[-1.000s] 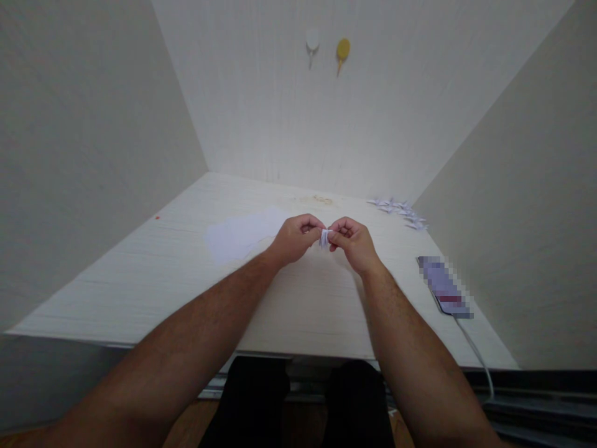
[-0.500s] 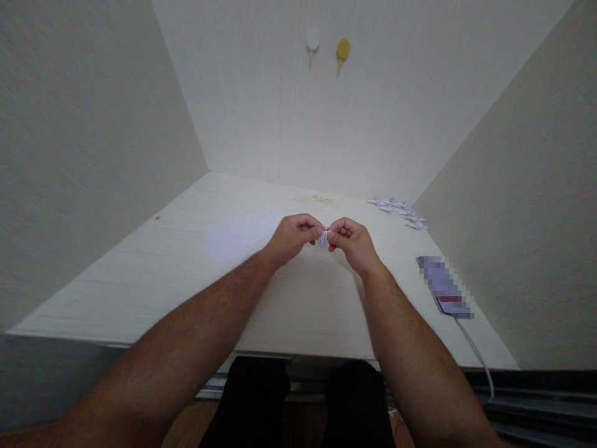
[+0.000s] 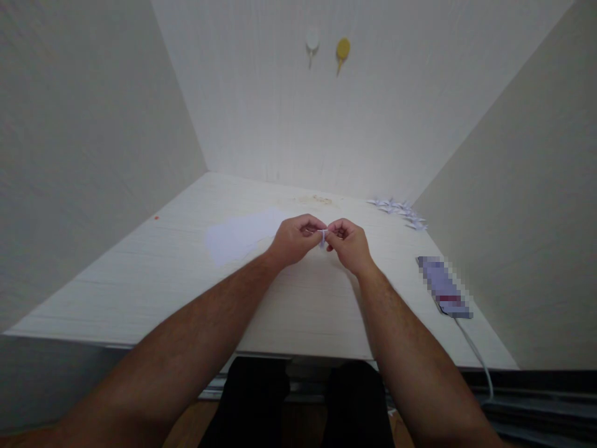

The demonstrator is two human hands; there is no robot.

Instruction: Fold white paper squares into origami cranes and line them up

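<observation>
Between my two hands is a small piece of folded white paper (image 3: 322, 240), its narrow points hanging down below my fingertips. My left hand (image 3: 297, 239) pinches it from the left, thumb against the curled fingers. From the right, my right hand (image 3: 347, 242) pinches the same paper, with thumb and forefinger close to the left thumb. Most of the paper is covered by the fingertips, so its full shape is hidden. Both hands are held over the middle of the white table (image 3: 308, 311).
White paper sheets (image 3: 237, 236) lie left of my hands. Several small folded paper cranes (image 3: 396, 208) sit at the back right. A phone (image 3: 443, 286) with a white cable (image 3: 476, 351) lies at the right edge. Two hooks, one yellow (image 3: 343, 48), are on the back wall.
My fingertips have drawn closer together on the folded paper, and its hanging points look narrower. The things on the table stay where they were.
</observation>
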